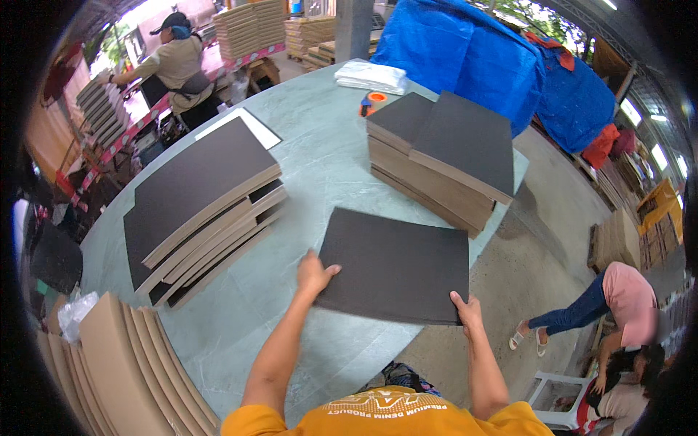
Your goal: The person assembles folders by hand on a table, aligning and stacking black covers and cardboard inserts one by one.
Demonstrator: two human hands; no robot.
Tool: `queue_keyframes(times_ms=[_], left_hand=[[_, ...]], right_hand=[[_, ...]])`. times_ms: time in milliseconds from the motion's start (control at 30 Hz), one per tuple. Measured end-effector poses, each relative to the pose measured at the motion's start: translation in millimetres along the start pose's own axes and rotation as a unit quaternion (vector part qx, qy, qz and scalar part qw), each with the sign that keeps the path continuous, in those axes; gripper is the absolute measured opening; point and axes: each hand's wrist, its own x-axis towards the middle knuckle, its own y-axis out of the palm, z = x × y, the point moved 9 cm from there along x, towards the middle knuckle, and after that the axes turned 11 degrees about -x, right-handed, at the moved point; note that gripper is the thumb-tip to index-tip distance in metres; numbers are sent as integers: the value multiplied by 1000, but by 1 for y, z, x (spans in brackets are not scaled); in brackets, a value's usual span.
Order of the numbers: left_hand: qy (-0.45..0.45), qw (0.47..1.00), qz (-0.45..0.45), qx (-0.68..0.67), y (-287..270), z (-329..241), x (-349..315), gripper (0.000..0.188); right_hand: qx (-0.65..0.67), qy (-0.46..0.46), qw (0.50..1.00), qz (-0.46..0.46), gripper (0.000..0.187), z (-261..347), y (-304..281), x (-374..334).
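A thin, dark rectangular board [396, 265] extends over the near right table edge, between my two hands. My right hand [469, 311] grips its near right corner, thumb on top and fingers mostly hidden beneath. At its left side, my left hand [313, 276] rests with the thumb over the edge; motion blurs its fingers. Left of it lies an uneven stack of dark-topped boards [211, 182] with pale brown edges. Beyond it to the right stands a taller stack of similar boards [465, 142], in two overlapping piles.
The greenish table [320, 167] carries an orange tape dispenser [372, 102], folded white plastic [371, 76] and a white sheet [262, 127]. Brown padded panels [138, 356] stand at lower left. A blue tarp [465, 54] covers things behind. People work at far left and lower right.
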Motion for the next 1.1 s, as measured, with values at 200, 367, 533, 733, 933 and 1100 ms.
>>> queue_keyframes(times_ms=[200, 367, 533, 733, 933, 1100], left_hand=[[-235, 852, 282, -373, 9, 65, -92, 73], [-125, 748, 147, -635, -2, 8, -108, 79], [39, 669, 62, -740, -20, -178, -44, 51], [3, 784, 52, -619, 21, -331, 76, 50], [19, 813, -150, -562, 53, -307, 85, 60], [-128, 688, 1, -714, 98, -310, 91, 64]], right_hand=[[-77, -94, 989, 79, 41, 83, -46, -72], [-225, -347, 906, 86, 45, 215, -98, -72], [-342, -548, 746, -161, 51, 413, -222, -15], [-331, -520, 724, -311, 42, 452, -245, 136], [-423, -485, 745, -176, 45, 343, -137, 229], [-326, -458, 793, -235, 51, 394, -187, 323]])
